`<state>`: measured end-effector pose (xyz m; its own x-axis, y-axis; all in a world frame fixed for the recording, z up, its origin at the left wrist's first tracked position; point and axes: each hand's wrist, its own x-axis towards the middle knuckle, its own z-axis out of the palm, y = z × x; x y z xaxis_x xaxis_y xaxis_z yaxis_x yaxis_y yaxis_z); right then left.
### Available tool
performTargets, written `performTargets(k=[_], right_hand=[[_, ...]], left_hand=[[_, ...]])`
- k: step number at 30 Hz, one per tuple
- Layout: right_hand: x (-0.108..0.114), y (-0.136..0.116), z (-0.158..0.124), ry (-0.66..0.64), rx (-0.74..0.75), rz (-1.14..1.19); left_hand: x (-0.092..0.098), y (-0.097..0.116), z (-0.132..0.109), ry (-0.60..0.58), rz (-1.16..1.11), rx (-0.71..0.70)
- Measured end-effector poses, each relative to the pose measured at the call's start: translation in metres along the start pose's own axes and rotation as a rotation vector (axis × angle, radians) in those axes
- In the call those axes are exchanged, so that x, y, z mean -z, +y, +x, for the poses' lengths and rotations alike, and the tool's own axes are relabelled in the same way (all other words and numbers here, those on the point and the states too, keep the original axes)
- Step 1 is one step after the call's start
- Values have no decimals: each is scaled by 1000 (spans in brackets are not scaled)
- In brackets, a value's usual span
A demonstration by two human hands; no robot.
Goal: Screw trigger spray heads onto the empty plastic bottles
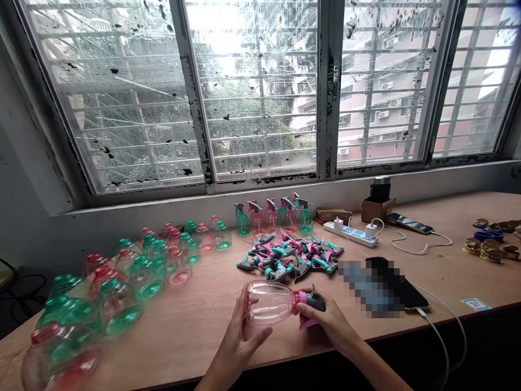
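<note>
A clear pink spray bottle (269, 303) lies sideways above the table's front edge, between my two hands. My left hand (240, 331) is wrapped round its base end, fingers behind and thumb below. At the neck, my right hand (325, 320) grips a grey and pink trigger spray head (311, 300), which sits against the bottle's mouth. Whether the collar is fully threaded I cannot tell. Just beyond the bottle is a pile of loose trigger spray heads (291, 255) in pink, teal and grey.
Several open green and pink bottles (122, 304) stand on the left of the table. Several bottles with spray heads (272, 217) line the window wall. A power strip (352, 233), phones (411, 222), cables and gold-coloured round pieces (488, 250) are on the right.
</note>
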<state>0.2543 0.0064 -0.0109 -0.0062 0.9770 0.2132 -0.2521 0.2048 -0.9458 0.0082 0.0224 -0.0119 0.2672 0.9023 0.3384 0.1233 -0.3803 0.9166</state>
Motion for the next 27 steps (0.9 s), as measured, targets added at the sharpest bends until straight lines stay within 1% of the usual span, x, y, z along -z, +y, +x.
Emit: performTargets(k=[3,6,9,13,19,24,27], right_hand=[[0,1,0,18,17,-12],[-1,0,0,20,13,-25],[-2,-1,-1,5,-5,-32],[-2,-1,-1,-10,-8,-39],[-4,-4,-1,-23,24,-59],[-4,-5,0,7,31,-86],[-3,-1,1,23,26,-61]], left_hand=[[-1,-3,-1,-13,-6,-43],[0,-3,-2,-61,-21,-5],[1,-4,-1,-39,-60,44],[0,-10,1,-18,-69,57],[-1,-13,-1,-6,-31,24],[-5,-12,-1,36,53,-69],[-7,-12,0,65,97,-90]])
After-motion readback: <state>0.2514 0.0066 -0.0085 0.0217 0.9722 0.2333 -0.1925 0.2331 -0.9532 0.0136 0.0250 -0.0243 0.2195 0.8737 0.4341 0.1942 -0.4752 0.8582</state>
